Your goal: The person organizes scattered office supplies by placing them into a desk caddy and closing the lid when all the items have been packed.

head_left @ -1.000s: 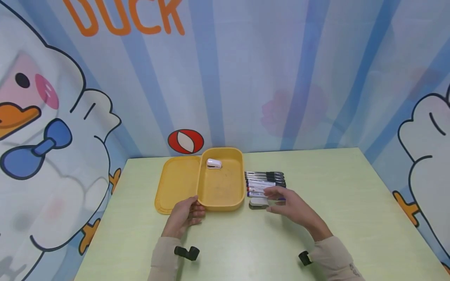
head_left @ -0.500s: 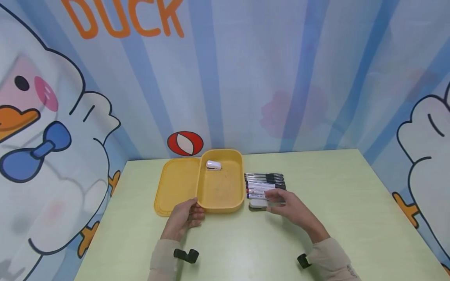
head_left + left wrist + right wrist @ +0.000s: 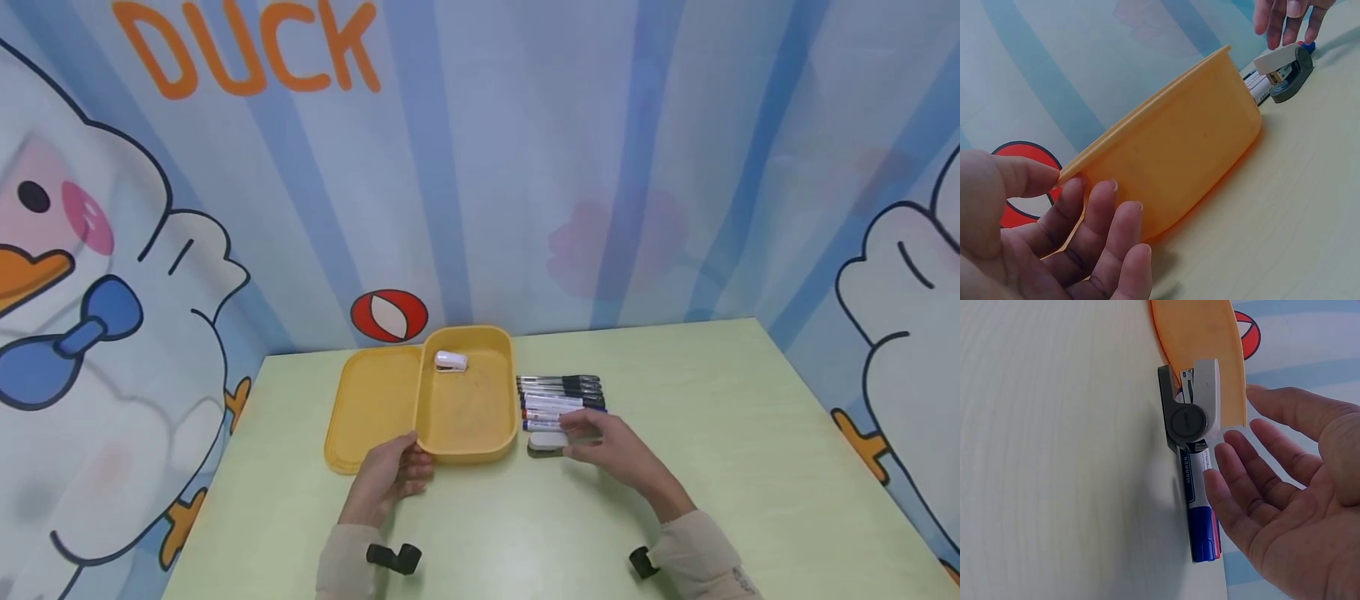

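Note:
My left hand [image 3: 388,479] pinches the rim of a yellow plastic box [image 3: 467,408] at its near left corner; in the left wrist view the thumb and index finger meet on that rim [image 3: 1147,103]. Inside the box lies a small white stapler [image 3: 451,361], towards the far left. To the right, a grey and white stapler [image 3: 547,442] rests on the table, also seen in the right wrist view as a stapler [image 3: 1188,419] in front of a blue-capped marker [image 3: 1200,531]. My right hand [image 3: 618,452] hovers beside it with relaxed, spread fingers, holding nothing.
A yellow lid [image 3: 372,408] lies flat against the box's left side. Several markers [image 3: 551,408] and black pens [image 3: 558,383] lie in a row right of the box. Behind the pale table [image 3: 712,400] hangs a blue striped backdrop [image 3: 510,167].
The head view has tilted and shifted slightly, so the whole scene sits a little lower and further left. Both hands keep nearly the same places; the left still grips the box rim.

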`<state>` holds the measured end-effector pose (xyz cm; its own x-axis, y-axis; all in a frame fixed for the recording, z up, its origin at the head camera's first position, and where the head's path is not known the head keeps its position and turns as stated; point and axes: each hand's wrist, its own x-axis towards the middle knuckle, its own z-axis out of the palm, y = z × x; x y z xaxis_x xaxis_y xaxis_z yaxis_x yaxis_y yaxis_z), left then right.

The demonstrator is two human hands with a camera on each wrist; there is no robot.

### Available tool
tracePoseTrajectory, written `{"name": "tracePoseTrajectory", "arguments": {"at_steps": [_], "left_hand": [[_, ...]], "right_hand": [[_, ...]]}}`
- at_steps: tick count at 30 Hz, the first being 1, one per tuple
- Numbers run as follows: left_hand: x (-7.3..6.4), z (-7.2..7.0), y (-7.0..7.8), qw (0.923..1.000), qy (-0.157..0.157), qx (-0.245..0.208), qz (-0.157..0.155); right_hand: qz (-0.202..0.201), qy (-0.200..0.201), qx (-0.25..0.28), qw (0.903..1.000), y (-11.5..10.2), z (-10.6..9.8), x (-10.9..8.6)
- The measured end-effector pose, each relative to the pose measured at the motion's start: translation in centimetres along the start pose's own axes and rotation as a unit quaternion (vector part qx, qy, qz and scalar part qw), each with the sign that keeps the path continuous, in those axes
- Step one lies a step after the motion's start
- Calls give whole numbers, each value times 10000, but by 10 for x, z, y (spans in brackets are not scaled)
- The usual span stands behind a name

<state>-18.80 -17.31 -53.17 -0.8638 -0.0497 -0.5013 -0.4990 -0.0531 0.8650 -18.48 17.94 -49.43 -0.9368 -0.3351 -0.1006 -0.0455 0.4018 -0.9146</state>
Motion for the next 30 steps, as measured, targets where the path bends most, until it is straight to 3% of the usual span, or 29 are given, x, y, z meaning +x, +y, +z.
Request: {"name": "tracePoseTrajectory", "arguments": {"at_steps": [6,16,23,30], "left_hand": [[-1,0,-1,10000,40,30,8],[0,0,-3,9999,55,107,103],[2,0,-4,9999,69,108,60],[0,0,-2,9999,29,105,119]], "right_hand": [[124,64,-57,9999,-11,1,-4],[207,297,-153,9992,8,7,4],[66,40,-114,9999,-1,5,-1],[181,197,-157,9995,30,8,15]]}}
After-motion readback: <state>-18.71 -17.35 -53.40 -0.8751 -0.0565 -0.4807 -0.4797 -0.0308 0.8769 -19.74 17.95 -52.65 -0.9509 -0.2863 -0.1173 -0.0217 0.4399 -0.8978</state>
